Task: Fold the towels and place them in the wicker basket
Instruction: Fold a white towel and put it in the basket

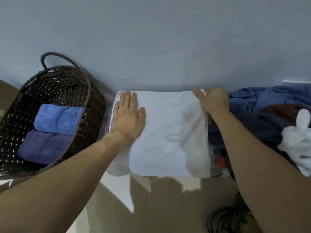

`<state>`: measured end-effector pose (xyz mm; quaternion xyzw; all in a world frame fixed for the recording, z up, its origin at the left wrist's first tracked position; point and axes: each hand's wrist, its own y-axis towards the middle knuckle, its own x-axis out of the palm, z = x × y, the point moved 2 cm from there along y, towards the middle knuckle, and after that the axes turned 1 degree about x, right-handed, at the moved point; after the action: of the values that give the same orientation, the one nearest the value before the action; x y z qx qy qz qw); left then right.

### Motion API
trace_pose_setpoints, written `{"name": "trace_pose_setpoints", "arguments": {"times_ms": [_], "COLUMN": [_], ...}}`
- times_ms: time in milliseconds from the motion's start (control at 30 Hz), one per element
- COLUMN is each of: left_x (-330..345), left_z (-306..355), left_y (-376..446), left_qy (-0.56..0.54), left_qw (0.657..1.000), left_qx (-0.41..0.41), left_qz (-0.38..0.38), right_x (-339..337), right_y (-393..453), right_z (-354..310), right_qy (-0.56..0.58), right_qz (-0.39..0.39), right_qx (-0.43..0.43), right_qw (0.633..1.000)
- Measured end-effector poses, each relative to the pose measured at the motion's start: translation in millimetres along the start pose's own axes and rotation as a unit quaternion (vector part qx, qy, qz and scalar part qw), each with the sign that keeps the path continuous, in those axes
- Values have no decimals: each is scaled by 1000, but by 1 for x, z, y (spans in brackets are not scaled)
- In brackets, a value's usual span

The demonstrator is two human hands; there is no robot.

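Against grey wall, white towel (168, 132), folded, under flat left hand (128, 116), corner pinched by right hand (212, 100)

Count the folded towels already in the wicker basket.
2. A lighter blue towel lies toward the far end of the wicker basket; a darker blue towel lies beside it, nearer the camera. Others could be hidden underneath.

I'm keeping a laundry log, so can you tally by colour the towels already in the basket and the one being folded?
Light blue, rolled in the wicker basket: 1
Dark blue, rolled in the basket: 1
White, under the left hand and gripped by the right hand: 1
Total: 3
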<state>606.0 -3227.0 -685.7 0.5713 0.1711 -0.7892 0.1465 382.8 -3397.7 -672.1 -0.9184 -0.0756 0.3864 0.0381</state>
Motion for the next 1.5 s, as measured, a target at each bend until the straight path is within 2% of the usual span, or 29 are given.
{"name": "trace_pose_setpoints", "arguments": {"times_ms": [167,300,367,400,467,533,567,633,700,867,1000,1067,1167,1333,1433,1500], "left_x": [1,-5,-15,-19,-22,-14,-6,9,21,31,27,28,34,46,42,32], "left_z": [-1,5,15,24,48,75,85,97,102,107,116,122,128,132,134,129], "left_y": [0,13,16,13,0,-18,-25,-32,-34,-35,-28,-23,-19,-24,-23,-28], "left_qy": [21,57,84,90,63,25,15,17,34,38,82,94,106,122,115,74], "left_qw": [1000,992,990,993,993,976,969,965,962,963,946,934,935,942,942,944], "left_qx": [-4,-46,-39,-15,92,215,239,234,227,228,298,325,310,292,288,293], "left_qz": [-12,-106,-103,-76,-27,-37,-64,-120,-146,-136,-93,-110,-135,-109,-128,-131], "right_x": [-4,-5,-7,-8,-12,-18,-20,-22,-21,-23,-26,-31,-37,-27,-19,-18], "right_y": [-3,-14,-21,-25,-34,-43,-49,-63,-76,-106,-143,-155,-176,-221,-234,-234], "right_z": [-2,-1,-1,-2,-4,-3,-2,4,12,21,20,26,35,47,61,70], "right_qy": [-2,29,27,21,-2,-5,19,56,53,19,33,15,7,-9,6,29], "right_qz": [-13,13,2,-12,-46,-97,-128,-183,-200,-100,-141,-164,-165,11,41,41], "right_qx": [33,81,92,92,99,131,155,193,187,122,140,165,177,136,124,121], "right_qw": [999,996,995,996,994,987,979,962,960,987,979,972,970,991,991,991]}}
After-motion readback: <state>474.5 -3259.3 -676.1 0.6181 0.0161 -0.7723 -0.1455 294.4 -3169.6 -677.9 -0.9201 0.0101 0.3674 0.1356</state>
